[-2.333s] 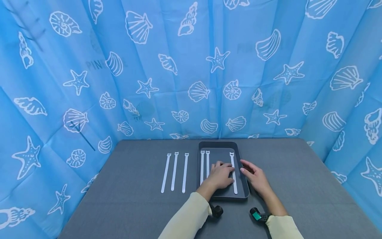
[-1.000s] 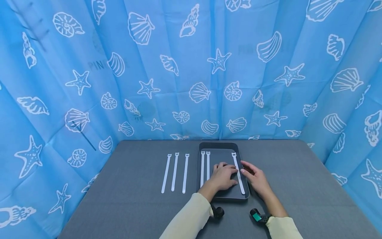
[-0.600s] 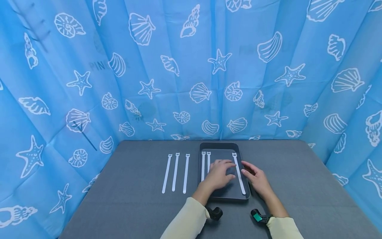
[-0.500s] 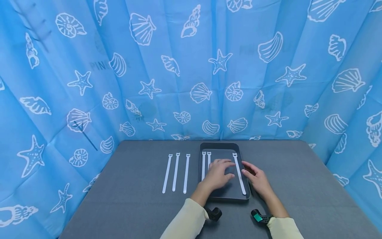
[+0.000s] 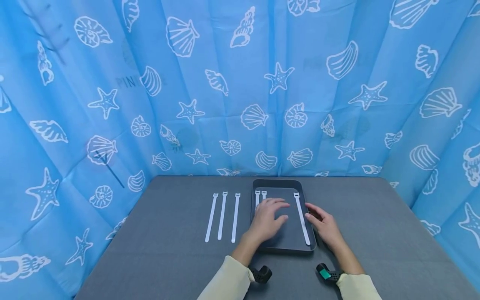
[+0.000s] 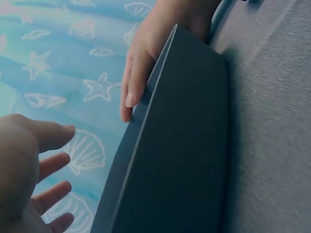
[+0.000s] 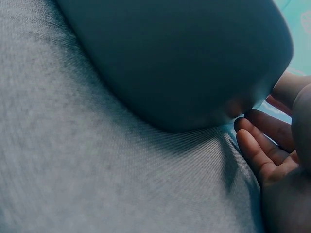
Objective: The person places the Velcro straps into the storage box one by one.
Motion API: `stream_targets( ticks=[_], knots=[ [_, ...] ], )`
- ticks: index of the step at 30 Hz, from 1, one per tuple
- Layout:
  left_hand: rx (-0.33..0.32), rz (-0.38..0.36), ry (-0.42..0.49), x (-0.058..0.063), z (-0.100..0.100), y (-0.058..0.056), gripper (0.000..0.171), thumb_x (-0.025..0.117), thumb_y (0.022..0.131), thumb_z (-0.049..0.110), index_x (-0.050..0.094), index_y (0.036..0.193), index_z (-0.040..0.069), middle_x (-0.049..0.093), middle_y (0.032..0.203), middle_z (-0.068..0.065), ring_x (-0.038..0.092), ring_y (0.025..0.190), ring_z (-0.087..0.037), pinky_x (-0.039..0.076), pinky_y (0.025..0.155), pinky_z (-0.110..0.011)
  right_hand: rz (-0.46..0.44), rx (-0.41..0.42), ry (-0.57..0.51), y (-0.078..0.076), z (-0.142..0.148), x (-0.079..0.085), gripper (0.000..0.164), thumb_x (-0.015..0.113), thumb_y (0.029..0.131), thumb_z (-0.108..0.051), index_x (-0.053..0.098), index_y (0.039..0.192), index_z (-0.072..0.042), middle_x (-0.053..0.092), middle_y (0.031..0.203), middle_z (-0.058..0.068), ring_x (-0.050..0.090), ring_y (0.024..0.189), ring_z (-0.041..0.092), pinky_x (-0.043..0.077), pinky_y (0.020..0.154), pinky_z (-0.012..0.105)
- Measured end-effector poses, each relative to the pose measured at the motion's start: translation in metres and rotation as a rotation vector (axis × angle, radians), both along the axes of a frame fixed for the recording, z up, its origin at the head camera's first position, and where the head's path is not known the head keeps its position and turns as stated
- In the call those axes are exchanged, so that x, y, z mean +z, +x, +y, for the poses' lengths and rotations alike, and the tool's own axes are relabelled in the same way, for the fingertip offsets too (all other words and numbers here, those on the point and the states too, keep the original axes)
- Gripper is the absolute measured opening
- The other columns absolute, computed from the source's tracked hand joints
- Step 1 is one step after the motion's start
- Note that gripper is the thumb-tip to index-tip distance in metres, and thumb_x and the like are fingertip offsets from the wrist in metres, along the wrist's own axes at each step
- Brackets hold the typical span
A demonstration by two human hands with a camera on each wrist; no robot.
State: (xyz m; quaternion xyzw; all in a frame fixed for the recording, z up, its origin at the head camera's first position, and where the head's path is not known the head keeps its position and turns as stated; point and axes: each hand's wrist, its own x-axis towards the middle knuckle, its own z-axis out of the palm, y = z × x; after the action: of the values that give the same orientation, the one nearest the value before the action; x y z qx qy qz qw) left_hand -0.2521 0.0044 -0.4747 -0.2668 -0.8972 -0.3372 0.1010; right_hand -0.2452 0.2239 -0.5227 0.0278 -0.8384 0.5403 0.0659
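Shallow dark grey rectangular tray (image 5: 277, 183), three flat white slotted-head straps (image 5: 302, 218) inside

Right strap's slanted, fully visible; the left pair (image 5: 257, 199) is partly hidden behind the left hand (image 5: 267, 218), which hovers, thumb and fingers apart. Right hand (image 5: 325, 226), fingers loose, is at the right rim, can't tell if it's touching. Three matching straps (image 5: 222, 216) lie left on the grey cloth-covered table (image 5: 176, 225).
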Motion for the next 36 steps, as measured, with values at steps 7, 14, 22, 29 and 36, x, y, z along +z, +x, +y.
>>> stream_targets(
  ticks=[7,14,22,29,36],
  knots=[
    [0.022,0.050,0.185,-0.001,-0.012,0.006,0.031,0.067,0.093,0.018,0.066,0.123,0.023,0.060,0.130,0.008,0.049,0.124,-0.013,0.035,0.106,-0.046,0.016,0.006,0.006,0.000,0.003,0.002,0.046,0.052,0.102,-0.021,0.045,0.143,0.000,0.045,0.143,0.023,0.046,0.127,0.038,0.038,0.102,0.053],
    [0.058,0.082,0.258,-0.007,-0.029,0.014,0.031,0.068,0.090,0.011,0.067,0.121,0.019,0.057,0.132,0.005,0.049,0.122,-0.016,0.041,0.101,-0.043,0.009,0.002,0.013,0.000,0.003,0.003,0.046,0.053,0.102,-0.020,0.045,0.143,0.000,0.047,0.142,0.023,0.047,0.126,0.037,0.039,0.101,0.052],
    [0.133,0.098,0.262,-0.017,-0.051,0.014,0.030,0.070,0.088,0.007,0.069,0.116,0.017,0.056,0.133,-0.002,0.049,0.123,-0.021,0.042,0.100,-0.047,0.002,-0.003,0.015,0.002,0.002,0.000,0.044,0.053,0.102,-0.018,0.046,0.142,-0.001,0.047,0.142,0.022,0.047,0.126,0.037,0.039,0.102,0.053],
    [0.084,0.069,0.225,-0.027,-0.076,0.007,0.033,0.069,0.089,0.008,0.067,0.121,0.017,0.057,0.132,-0.005,0.048,0.125,-0.024,0.039,0.102,-0.050,-0.002,0.002,-0.001,0.002,0.001,0.000,0.045,0.053,0.102,-0.020,0.045,0.143,-0.001,0.046,0.142,0.022,0.046,0.127,0.037,0.038,0.102,0.053],
    [0.077,0.013,0.109,-0.038,-0.106,-0.004,0.033,0.068,0.091,0.014,0.065,0.124,0.014,0.057,0.134,-0.003,0.046,0.127,-0.026,0.033,0.104,-0.056,0.000,0.000,-0.001,0.002,0.000,0.000,0.046,0.053,0.102,-0.020,0.045,0.143,-0.001,0.046,0.142,0.022,0.046,0.127,0.037,0.038,0.102,0.053]
  ],
)
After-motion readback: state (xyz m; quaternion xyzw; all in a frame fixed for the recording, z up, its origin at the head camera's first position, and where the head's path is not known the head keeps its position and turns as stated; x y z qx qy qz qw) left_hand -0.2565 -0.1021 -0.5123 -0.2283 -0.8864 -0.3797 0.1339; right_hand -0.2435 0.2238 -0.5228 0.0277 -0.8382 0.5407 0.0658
